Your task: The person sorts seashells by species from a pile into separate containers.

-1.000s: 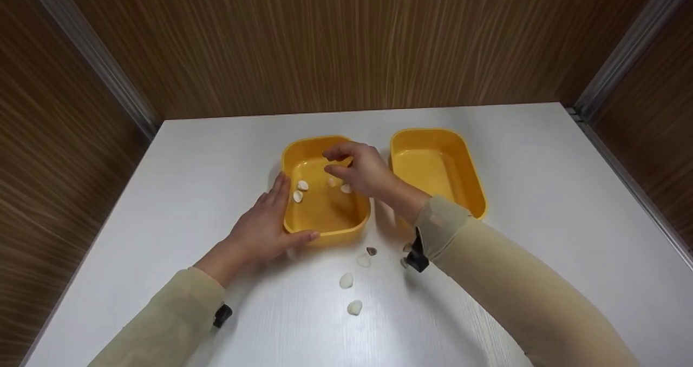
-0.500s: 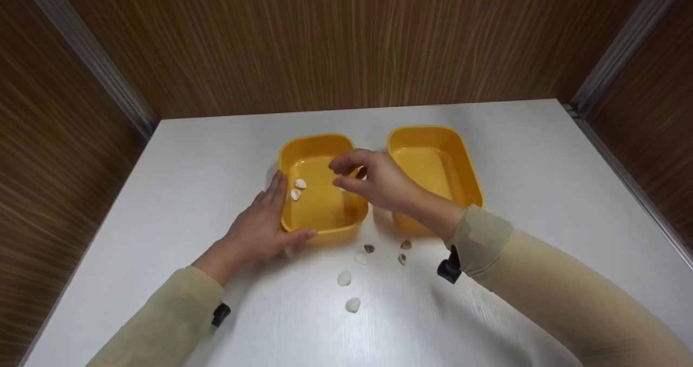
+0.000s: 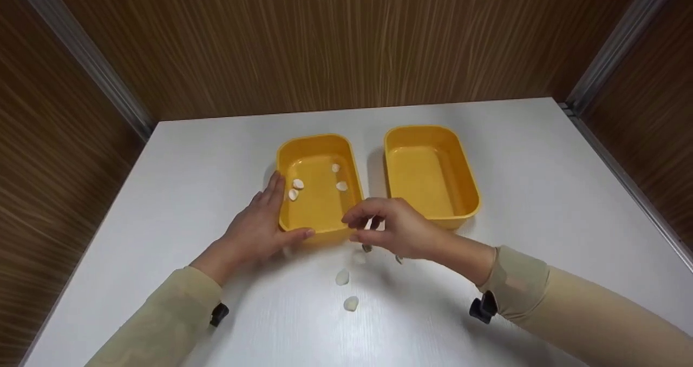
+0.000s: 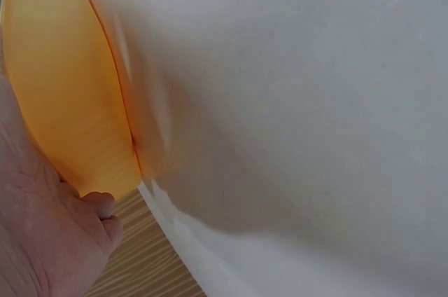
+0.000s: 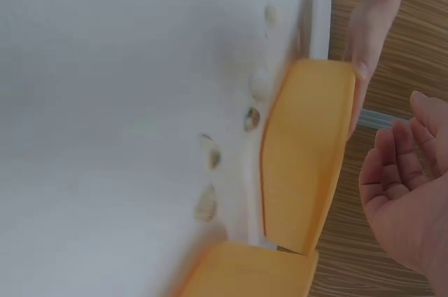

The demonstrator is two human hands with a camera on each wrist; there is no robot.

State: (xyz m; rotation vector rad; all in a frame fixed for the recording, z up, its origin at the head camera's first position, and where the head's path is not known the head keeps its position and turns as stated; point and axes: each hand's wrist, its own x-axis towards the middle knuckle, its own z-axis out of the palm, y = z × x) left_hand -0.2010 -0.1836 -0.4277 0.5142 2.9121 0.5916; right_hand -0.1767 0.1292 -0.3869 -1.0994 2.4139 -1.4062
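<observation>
My left hand [image 3: 254, 226] rests on the left yellow box [image 3: 316, 223], fingers lying straight along its left wall and thumb on its front edge. Inside are several small white shells: two by the left wall, among them one shell [image 3: 298, 183], and two toward the right, including another shell [image 3: 341, 185]. Over the box's near right corner hovers my right hand [image 3: 403, 229], fingers loosely bent, with nothing seen between them. Below its fingertips lies a dark shell [image 3: 367, 248]. The right wrist view shows the same hand [image 5: 413, 185] apart from the boxes, its palm bare.
A second yellow box [image 3: 468, 207] with no shells visible in it stands to the right. On the white table [image 3: 520, 156], nearer to me, lie pale shells [image 3: 342, 277] and a patterned shell [image 5: 212, 153]. Wood-grain panels [image 3: 346, 47] enclose the back and sides.
My right hand has drawn back from above the left box toward its near right corner, uncovering the shells on that side. The left hand keeps its place on the box.
</observation>
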